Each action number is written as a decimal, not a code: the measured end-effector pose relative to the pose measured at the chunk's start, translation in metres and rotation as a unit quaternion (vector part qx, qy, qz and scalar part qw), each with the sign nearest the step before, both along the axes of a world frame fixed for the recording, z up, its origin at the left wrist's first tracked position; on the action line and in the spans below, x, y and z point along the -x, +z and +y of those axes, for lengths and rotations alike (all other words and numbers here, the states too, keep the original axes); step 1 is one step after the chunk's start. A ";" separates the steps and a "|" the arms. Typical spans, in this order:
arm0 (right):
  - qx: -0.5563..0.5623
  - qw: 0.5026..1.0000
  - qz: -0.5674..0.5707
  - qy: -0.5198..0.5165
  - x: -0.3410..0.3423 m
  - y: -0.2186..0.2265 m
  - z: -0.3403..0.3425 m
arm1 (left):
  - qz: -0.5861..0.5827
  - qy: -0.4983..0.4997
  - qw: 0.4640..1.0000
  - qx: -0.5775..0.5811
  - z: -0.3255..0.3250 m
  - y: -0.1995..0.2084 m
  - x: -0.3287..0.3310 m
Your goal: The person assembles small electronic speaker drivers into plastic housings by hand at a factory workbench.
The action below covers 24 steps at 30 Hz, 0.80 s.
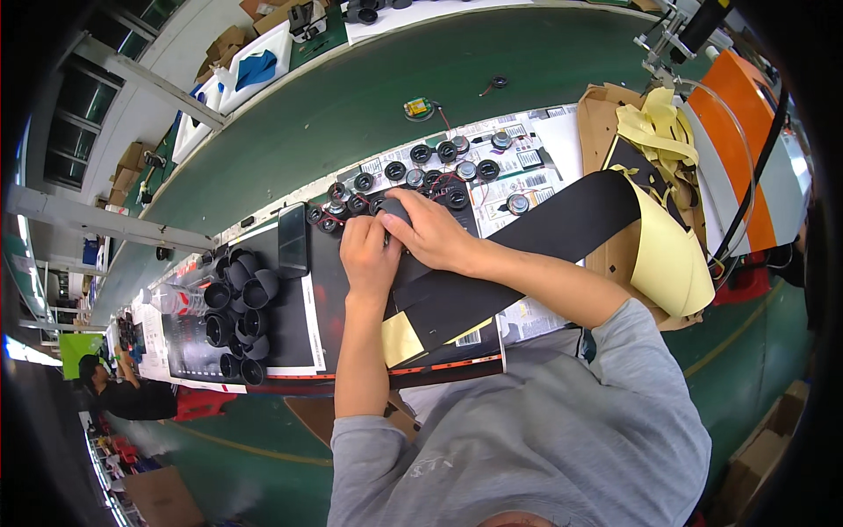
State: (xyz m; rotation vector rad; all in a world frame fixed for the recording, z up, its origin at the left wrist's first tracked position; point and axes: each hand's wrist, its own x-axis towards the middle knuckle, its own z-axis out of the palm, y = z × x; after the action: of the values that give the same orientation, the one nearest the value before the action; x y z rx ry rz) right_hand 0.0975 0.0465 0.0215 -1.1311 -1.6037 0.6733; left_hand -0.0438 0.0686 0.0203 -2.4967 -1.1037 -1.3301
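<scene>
Over the near side of the bench my two hands meet. My right hand (432, 232) is closed around a dark grey rounded housing (395, 209), its thumb lying on top. My left hand (369, 255) is curled into a fist against the same piece; its fingertips and what they pinch are hidden. Just beyond the hands lie several small round speakers (456, 197) with black rims and red wires. Under my right forearm runs a long black adhesive strip (562, 215) with yellow backing. To the left, dark cup-shaped housings (237, 316) are piled up.
A phone (293, 239) lies between the pile and my left hand. At the right are a cardboard box (606, 255) with yellow peeled backing (659, 132) and an orange-and-white machine (729, 149). A green conveyor (351, 123) carries a small circuit part (419, 108). Another person (132, 391) sits far left.
</scene>
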 end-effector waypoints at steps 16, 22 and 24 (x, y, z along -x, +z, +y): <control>0.067 0.997 -0.043 0.015 -0.010 0.001 0.002 | -0.038 -0.102 0.991 0.083 -0.002 -0.006 -0.005; 0.104 0.991 0.084 0.019 -0.017 -0.004 0.014 | -0.150 -0.072 0.980 0.113 -0.006 0.000 -0.002; 0.155 0.978 0.137 0.016 -0.023 0.008 0.013 | -0.247 -0.061 0.954 0.156 -0.008 0.001 0.002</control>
State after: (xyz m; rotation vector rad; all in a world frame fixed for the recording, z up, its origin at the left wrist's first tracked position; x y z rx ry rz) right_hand 0.1201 0.0594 0.0294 -1.1777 -1.3138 1.0804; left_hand -0.0458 0.0601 0.0209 -2.5430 -1.3594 -2.0415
